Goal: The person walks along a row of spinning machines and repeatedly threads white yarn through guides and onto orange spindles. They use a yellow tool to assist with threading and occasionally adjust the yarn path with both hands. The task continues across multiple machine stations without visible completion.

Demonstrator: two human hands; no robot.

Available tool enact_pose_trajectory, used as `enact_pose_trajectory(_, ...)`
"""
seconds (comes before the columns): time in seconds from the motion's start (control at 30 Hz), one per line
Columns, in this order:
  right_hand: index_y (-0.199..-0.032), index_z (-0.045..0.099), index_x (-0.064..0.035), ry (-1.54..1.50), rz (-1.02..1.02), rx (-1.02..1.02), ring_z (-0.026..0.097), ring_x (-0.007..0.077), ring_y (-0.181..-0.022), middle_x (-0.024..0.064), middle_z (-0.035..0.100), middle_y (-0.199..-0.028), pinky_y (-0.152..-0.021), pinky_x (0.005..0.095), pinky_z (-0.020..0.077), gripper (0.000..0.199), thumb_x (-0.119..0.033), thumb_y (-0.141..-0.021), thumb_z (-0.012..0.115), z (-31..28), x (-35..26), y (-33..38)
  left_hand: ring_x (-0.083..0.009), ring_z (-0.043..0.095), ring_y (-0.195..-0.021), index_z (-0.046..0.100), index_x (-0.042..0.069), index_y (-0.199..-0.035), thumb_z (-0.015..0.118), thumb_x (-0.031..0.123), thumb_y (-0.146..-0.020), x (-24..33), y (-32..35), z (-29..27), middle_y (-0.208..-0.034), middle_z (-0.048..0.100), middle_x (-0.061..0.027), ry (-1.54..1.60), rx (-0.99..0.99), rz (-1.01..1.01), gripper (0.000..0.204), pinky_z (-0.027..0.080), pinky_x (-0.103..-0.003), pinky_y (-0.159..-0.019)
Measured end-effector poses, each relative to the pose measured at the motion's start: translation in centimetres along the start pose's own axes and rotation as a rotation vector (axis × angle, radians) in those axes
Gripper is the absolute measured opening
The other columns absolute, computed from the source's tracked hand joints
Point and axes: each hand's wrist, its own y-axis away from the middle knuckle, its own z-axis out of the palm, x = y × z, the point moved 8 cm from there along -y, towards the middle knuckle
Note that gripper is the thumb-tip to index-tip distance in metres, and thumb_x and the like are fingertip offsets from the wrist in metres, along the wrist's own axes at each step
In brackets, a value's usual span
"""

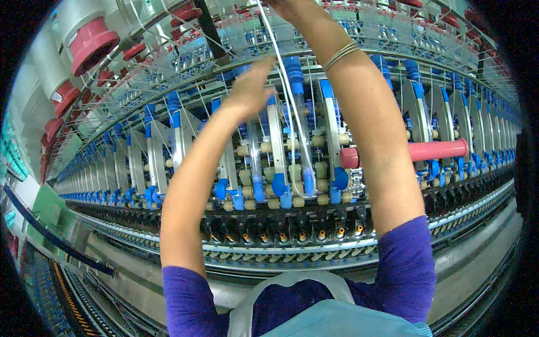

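Observation:
A white strand of roving (pixel 273 39) runs from the top edge down past a blue-tipped clear tube (pixel 303 132) into the rollers of a long spinning frame. My left hand (pixel 252 90), smeared by motion, is raised close beside this strand; its finger closure does not show clearly. High at the top edge, my right hand (pixel 287 8) is mostly cut off, beside the strand's upper end. Behind my right forearm, a pink empty bobbin (pixel 438 150) lies across the grey drafting arms (pixel 330 121).
Large white roving packages on pink bobbins (pixel 92 45) hang at upper left. A metal rail (pixel 224 68) crosses above the drafting arms. Below are the yellow-tipped spindles (pixel 321 235) and a pale ledge (pixel 314 257). A dark curved bar (pixel 53 236) stands at left.

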Motion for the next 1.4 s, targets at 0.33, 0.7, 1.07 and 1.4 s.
enact_pose_trajectory(0.33, -0.106, 0.06, -0.0017, 0.623, 0.256, -0.036, 0.061, 0.014, -0.082, 0.0078, 0.065, -0.096, -0.079, 0.0307, 0.049, 0.034, -0.031, -0.09, 0.054, -2.6, 0.8, 13.0, -0.033, 0.063, -0.082, 0.051, 0.004, -0.112, 0.057, 0.007, -0.076, -6.4, -7.8, 3.6, -0.084, 0.065, -0.0142, -0.442, 0.009, 0.128, 0.036, 0.05, -0.043, -0.072)
enact_pose_trajectory(0.7, -0.102, 0.058, 0.003, 0.74, 0.711, -0.256, 0.062, 0.0176, -0.076, 0.0094, 0.06, -0.089, -0.061, 0.029, 0.0523, 0.019, -0.006, -0.086, 0.052, -6.9, 19.5, 12.0, -0.0279, 0.058, -0.086, 0.064, 0.007, -0.084, 0.06, 0.004, -0.068, -5.1, -4.2, 0.4, -0.086, 0.06, -0.0102, -0.271, 0.377, 0.151, 0.016, 0.048, -0.038, -0.073)
enact_pose_trajectory(1.07, -0.092, 0.064, 0.0001, 0.354, 0.697, -0.11, 0.061, 0.0164, -0.072, 0.0098, 0.065, -0.082, -0.062, 0.0308, 0.0482, 0.017, -0.012, -0.081, 0.06, -5.4, 21.7, 11.4, -0.0335, 0.059, -0.087, 0.064, 0.004, -0.083, 0.064, 0.017, -0.073, -6.8, -7.1, 3.0, -0.088, 0.062, -0.0154, -0.338, 0.162, 0.161, 0.016, 0.048, -0.04, -0.078)
enact_pose_trajectory(1.4, -0.097, 0.065, 0.0071, 1.119, 0.406, -0.262, 0.066, 0.0177, -0.079, 0.0146, 0.068, -0.085, -0.077, 0.029, 0.05, 0.031, -0.02, -0.084, 0.059, -7.0, 8.6, 16.2, -0.0293, 0.06, -0.088, 0.064, 0.007, -0.089, 0.056, 0.009, -0.08, -3.4, -3.1, 0.3, -0.091, 0.061, -0.0097, -0.403, 0.446, 0.288, 0.012, 0.05, -0.038, -0.075)
